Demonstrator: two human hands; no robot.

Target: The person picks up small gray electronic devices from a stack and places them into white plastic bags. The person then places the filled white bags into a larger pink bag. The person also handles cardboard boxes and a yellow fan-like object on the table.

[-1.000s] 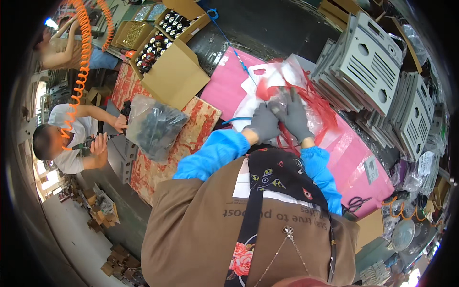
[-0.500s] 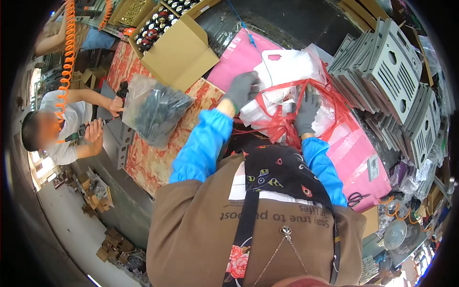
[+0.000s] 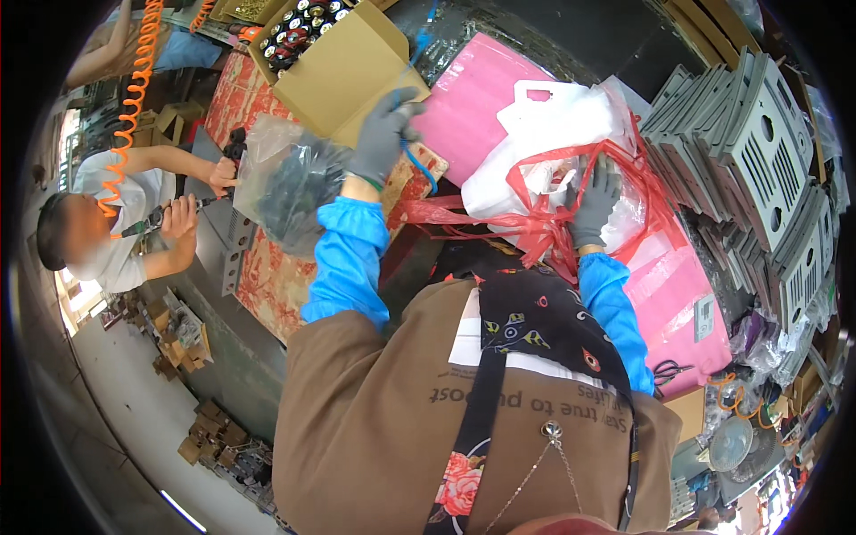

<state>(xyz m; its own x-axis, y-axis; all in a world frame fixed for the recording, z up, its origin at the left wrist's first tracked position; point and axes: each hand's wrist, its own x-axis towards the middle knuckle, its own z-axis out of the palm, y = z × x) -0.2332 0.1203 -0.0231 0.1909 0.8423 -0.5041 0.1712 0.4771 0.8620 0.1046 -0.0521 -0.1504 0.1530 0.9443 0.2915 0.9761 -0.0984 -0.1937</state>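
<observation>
My left hand (image 3: 382,141), in a grey glove, is closed round a blue cord (image 3: 419,168). The cord comes down from the top edge, and its loose end hangs below the hand. Just left of that hand lies a clear bag of dark items (image 3: 299,192). My right hand (image 3: 595,203), gloved too, lies with fingers stretched out on a white plastic bag (image 3: 569,120). Red plastic strips (image 3: 539,227) tangle over and around it. Under the bag is a pink wrapped sheet (image 3: 477,98). What the bag contains is mostly hidden.
A cardboard box (image 3: 343,76) with dark round parts stands behind my left hand. Grey slotted metal panels (image 3: 758,152) are stacked at the right. Scissors (image 3: 669,372) lie near my right elbow. A co-worker (image 3: 116,223) holds a power tool at the left.
My left hand has left the white bag, moved left and up, and taken hold of the blue cord, which is drawn leftward. My right hand stays on the bag.
</observation>
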